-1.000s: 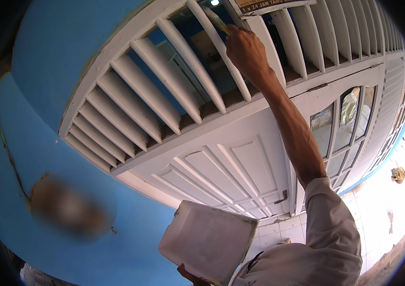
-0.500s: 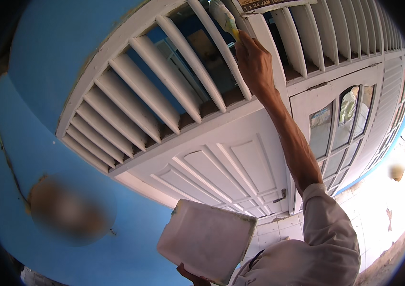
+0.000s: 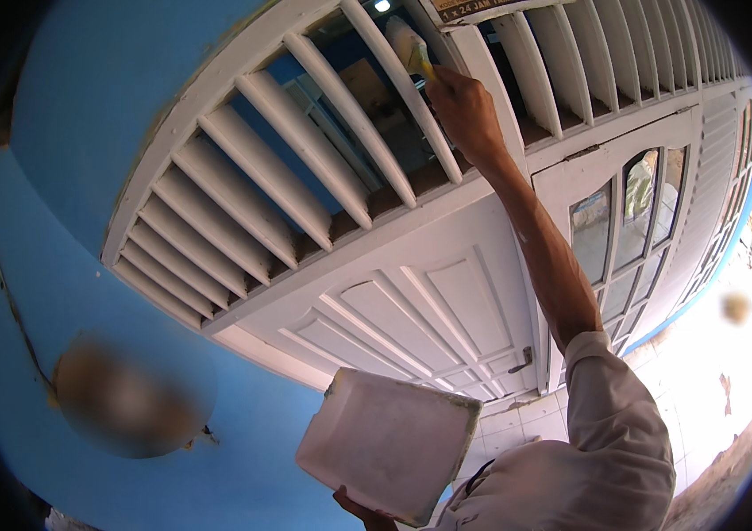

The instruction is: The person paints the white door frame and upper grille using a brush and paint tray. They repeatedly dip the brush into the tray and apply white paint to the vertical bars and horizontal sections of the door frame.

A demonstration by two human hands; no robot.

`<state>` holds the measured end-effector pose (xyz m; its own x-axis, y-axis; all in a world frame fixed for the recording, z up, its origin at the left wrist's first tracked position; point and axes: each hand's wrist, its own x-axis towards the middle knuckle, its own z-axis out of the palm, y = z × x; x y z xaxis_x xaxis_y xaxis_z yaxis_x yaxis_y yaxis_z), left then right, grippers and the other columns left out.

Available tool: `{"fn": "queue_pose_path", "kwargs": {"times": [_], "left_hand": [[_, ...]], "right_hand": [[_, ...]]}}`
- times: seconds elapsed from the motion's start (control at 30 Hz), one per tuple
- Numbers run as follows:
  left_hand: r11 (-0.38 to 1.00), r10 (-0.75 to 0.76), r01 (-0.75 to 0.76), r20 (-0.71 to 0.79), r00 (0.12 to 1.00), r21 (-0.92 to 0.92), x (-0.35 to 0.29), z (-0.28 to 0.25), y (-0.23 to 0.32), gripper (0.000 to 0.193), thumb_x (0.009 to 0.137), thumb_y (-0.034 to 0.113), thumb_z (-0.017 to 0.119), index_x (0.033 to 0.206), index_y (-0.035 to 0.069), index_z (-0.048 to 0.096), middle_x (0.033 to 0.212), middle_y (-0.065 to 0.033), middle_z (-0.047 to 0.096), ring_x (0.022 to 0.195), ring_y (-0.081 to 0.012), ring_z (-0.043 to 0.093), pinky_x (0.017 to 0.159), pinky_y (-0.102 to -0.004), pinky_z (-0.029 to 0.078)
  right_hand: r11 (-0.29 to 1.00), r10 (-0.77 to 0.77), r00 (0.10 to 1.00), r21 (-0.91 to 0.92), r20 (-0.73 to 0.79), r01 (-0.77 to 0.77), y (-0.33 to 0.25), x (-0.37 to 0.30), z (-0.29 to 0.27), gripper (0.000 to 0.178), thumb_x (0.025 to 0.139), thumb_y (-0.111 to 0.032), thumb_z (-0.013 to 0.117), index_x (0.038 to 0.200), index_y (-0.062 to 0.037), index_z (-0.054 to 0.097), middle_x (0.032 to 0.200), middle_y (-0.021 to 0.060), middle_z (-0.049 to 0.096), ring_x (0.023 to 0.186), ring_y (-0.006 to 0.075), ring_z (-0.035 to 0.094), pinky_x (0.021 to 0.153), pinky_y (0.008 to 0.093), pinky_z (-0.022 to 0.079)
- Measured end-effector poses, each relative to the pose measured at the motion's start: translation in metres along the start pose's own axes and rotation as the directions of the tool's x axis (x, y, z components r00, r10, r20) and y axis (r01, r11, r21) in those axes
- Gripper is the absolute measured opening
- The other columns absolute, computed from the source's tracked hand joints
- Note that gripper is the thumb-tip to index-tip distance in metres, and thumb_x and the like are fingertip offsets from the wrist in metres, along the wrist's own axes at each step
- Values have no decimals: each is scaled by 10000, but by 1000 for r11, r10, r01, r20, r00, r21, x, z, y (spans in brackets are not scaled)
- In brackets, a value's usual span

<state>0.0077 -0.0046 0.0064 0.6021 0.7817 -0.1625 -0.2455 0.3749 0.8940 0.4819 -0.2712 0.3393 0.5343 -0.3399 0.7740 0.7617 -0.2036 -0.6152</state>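
My right hand [image 3: 467, 115] is raised high, its fingers closed round the handle of a paintbrush [image 3: 408, 46]. The white-coated bristles are up against a slat [image 3: 400, 84] of the white louvred vent, close to the post on its right. Low in front of my body, my left hand [image 3: 360, 508] grips the lower edge of a shallow white paint tray [image 3: 393, 442]. The tray is tilted, with dried paint along its rim. Part of the left hand is hidden behind it.
Below the slats is a white panelled door [image 3: 411, 310] with a dark handle [image 3: 522, 359]. A glass-paned window frame [image 3: 632, 212] stands to its right. A blue wall [image 3: 48, 265] fills the left side, and white floor tiles [image 3: 517, 425] lie below. A sign [image 3: 482, 9] hangs above the post.
My right hand and the paintbrush have moved slightly down and to the left along the slat. The tray stays nearly where it was in my left hand.
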Motion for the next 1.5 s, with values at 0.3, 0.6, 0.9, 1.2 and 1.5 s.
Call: {"fn": "queue_pose_path", "kwargs": {"times": [0.3, 0.6, 0.9, 1.2, 1.5], "left_hand": [[996, -69, 70, 15, 998, -59, 8, -4, -3, 836, 777, 608, 503, 1426, 90, 403, 1322, -136, 501, 1198, -357, 479, 951, -525, 416], [994, -58, 59, 4, 998, -89, 16, -14, -14, 836, 779, 591, 497, 1431, 76, 407, 1335, -155, 511, 1196, -374, 487, 954, -533, 420], [995, -39, 39, 3, 999, -87, 17, -22, -14, 812, 803, 595, 477, 1430, 85, 404, 1341, -145, 499, 1210, -365, 484, 964, -535, 422], [989, -51, 52, 14, 999, -139, 26, -18, -9, 751, 816, 551, 478, 1401, 84, 427, 1298, -135, 512, 1204, -334, 481, 987, -501, 409], [987, -89, 62, -181, 979, -148, 25, -22, -16, 604, 840, 452, 487, 1241, 3, 535, 1116, -160, 616, 1004, -327, 621, 870, -471, 525]], "right_hand": [[997, -18, 1000, 72, -7, 18, -5, 2, 13, 350, 985, -219, 457, 1111, 50, 641, 739, 241, 636, 725, 337, 647, 716, 463, 507], [974, -228, 958, -52, -176, 222, -12, 51, 38, 330, 1023, -226, 493, 1135, 39, 655, 721, 190, 630, 621, 251, 624, 615, 400, 498], [972, -234, 946, -37, -226, 232, 16, -11, 15, 389, 1022, -214, 531, 1337, 3, 604, 1020, 207, 696, 802, 189, 682, 699, 337, 537], [942, -313, 938, -171, -151, 287, -16, 36, 20, 382, 1004, -243, 547, 1283, 2, 638, 863, 218, 696, 737, 246, 691, 719, 358, 540], [963, -237, 939, 190, 248, 193, -82, -118, -54, 376, 961, -21, 607, 1335, -57, 635, 911, 18, 636, 641, 41, 466, 545, 196, 401]]}}
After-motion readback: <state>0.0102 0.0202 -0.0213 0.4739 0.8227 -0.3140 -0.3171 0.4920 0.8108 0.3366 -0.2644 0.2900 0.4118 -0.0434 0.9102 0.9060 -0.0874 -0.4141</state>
